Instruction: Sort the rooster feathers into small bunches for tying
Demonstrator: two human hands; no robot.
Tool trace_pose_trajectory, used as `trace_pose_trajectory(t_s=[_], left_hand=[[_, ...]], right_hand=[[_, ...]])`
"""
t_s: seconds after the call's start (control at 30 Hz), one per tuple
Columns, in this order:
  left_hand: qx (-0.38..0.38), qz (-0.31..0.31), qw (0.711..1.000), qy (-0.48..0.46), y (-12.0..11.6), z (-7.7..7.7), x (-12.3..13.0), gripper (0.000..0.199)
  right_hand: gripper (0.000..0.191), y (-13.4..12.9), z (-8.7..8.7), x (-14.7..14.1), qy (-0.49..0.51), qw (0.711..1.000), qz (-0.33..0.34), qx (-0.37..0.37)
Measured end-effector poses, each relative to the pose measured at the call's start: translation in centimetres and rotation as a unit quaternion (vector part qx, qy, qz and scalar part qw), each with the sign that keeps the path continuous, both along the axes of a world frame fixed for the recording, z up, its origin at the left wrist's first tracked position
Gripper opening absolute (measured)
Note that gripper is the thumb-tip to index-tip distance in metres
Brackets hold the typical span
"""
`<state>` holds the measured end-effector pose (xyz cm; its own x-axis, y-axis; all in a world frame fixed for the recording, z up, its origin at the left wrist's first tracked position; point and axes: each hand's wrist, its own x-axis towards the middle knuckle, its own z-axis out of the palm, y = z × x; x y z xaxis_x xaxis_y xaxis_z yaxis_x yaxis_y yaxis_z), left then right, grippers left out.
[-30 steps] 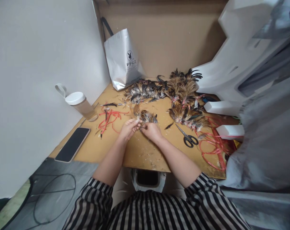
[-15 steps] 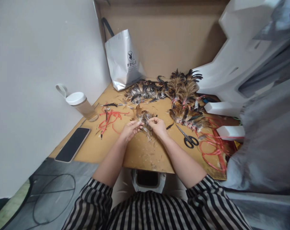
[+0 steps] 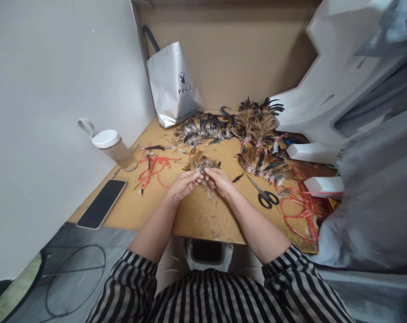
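Brown and black feathers form a small bunch at the middle of the tan table. At the bunch's near left side, my left hand is closed in a pinch on its quill ends. My right hand pinches the same bunch from the right, fingertips almost touching those of the left. Black-handled scissors lie open to the right of my right hand. Beyond them sits a row of bound feathers. Small white bits of fluff are scattered on the table below my hands.
Red strings lie at left, and more red cord at right. A phone and a lidded cup stand at the left edge. Feather piles and a silver bag are at the back; white plastic supports at right.
My right hand has moved slightly left, closer to my left hand. The feathers between them now stand up more, with the brown ones fanned out behind the fingers.
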<state>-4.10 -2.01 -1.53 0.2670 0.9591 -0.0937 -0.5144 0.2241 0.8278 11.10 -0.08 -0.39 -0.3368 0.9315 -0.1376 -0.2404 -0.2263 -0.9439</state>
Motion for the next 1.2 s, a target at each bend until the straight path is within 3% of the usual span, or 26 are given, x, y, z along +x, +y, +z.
trace_pose_trajectory(t_s=[0.07,0.17,0.47,0.67,1.2], left_hand=[[0.001,-0.006,1.0,-0.008,-0.1,0.1,0.0,0.013],[0.0,-0.011,1.0,-0.01,-0.2,0.1,0.0,0.014],[-0.006,0.013,1.0,0.026,0.3,-0.5,0.1,0.02],[-0.008,0.018,0.998,0.067,0.4,-0.7,0.2,0.025],[0.033,0.037,0.986,0.157,0.3,-0.4,0.8,0.018]], right_hand=[[0.032,0.0,0.1,0.2,0.043,0.997,0.061,-0.03],[0.031,-0.1,0.0,0.3,0.078,0.993,0.081,-0.039],[0.031,0.0,0.0,0.0,0.044,0.998,-0.039,0.009],[0.032,-0.3,0.4,-0.2,0.018,0.996,-0.08,0.038],[0.023,0.3,-1.5,-0.6,-0.021,0.991,-0.086,0.104]])
